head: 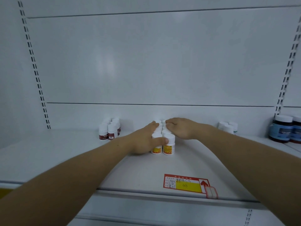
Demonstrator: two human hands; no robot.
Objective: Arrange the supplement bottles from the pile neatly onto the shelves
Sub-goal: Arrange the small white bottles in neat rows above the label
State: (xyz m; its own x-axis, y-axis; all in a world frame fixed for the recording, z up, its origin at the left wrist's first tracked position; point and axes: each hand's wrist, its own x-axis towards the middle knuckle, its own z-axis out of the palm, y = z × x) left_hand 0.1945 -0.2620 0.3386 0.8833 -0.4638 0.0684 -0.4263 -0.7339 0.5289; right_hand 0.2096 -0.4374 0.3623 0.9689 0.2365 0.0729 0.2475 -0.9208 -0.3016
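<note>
Yellow-label bottles [168, 148], white caps, between left hand [145, 141] and right hand [180, 128]. Left of left hand: white red-label bottles [112, 132]. Right of right hand: white teal-label bottles [228, 128]; dark jars [281, 129], blue labels, white lids. White shelf [48, 152]; red-and-yellow tag [185, 185].

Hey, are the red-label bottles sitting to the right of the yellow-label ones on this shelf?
No, the red-label bottles stand to the left of the yellow-label bottles.

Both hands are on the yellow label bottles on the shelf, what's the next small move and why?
Probably press the two rows together to square them: the left hand lies along the left of the yellow-labelled bottles, thumb on a front cap, and the right hand rests on the rear caps.
</note>
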